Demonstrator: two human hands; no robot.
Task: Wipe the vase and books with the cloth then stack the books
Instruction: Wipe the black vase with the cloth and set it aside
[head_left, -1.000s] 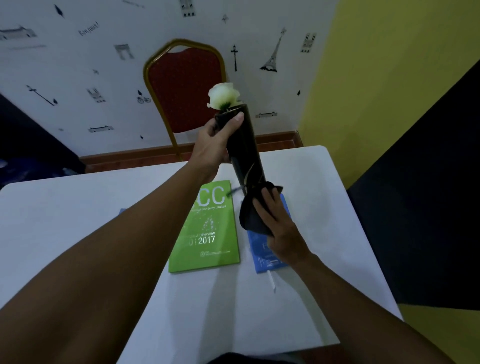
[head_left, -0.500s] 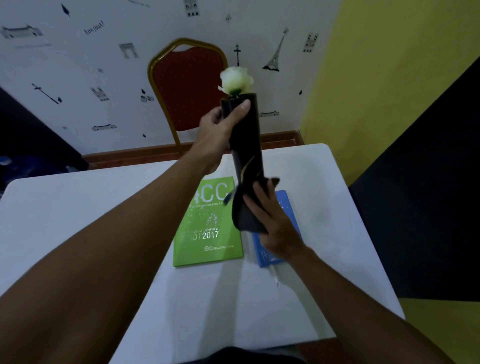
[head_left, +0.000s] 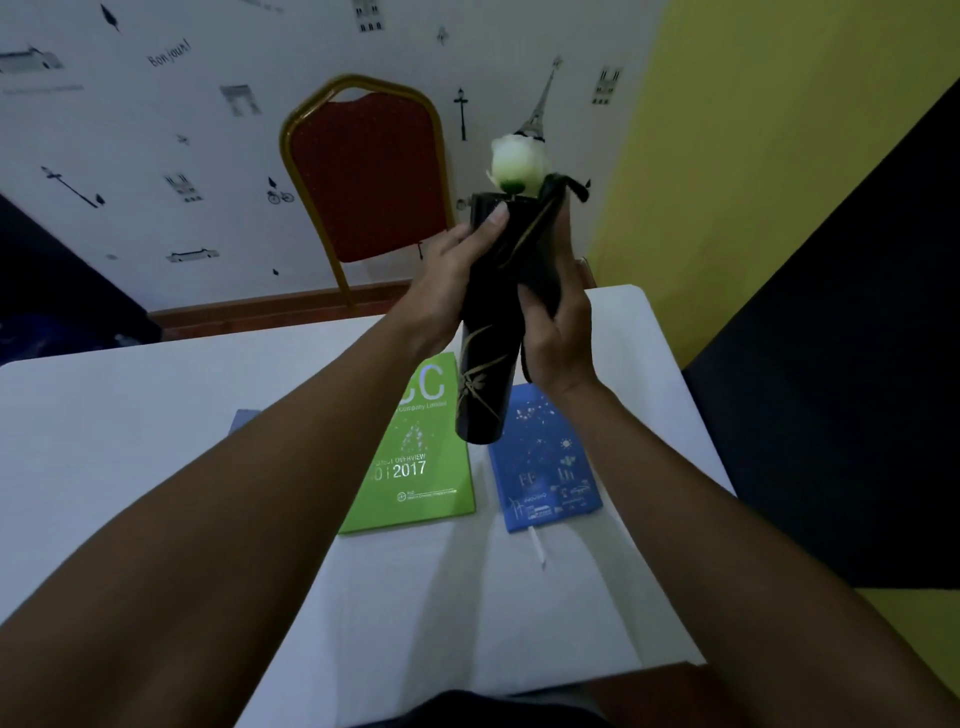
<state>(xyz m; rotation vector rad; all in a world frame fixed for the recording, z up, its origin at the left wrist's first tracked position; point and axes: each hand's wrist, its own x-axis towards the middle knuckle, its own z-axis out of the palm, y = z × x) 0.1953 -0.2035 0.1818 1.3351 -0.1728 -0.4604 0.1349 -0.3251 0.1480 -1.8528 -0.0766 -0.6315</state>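
A tall black vase (head_left: 485, 387) with a gold leaf pattern is held up above the table, a white rose (head_left: 519, 162) in its mouth. My left hand (head_left: 447, 275) grips its upper left side, thumb near the rim. My right hand (head_left: 558, 332) presses a black cloth (head_left: 545, 249) against the vase's upper right side. On the white table (head_left: 156, 426) below lie a green book (head_left: 421, 467) and, to its right, a blue book (head_left: 545, 467). A corner of another blue book (head_left: 243, 418) shows behind my left forearm.
A red chair with a gold frame (head_left: 363, 176) stands behind the table against a white decorated wall. A yellow wall rises at the right, and a dark surface (head_left: 831, 389) borders the table's right side.
My right hand has slid the cloth from the vase's base up to near its rim. The vase has shifted right and its lower half is now bare.
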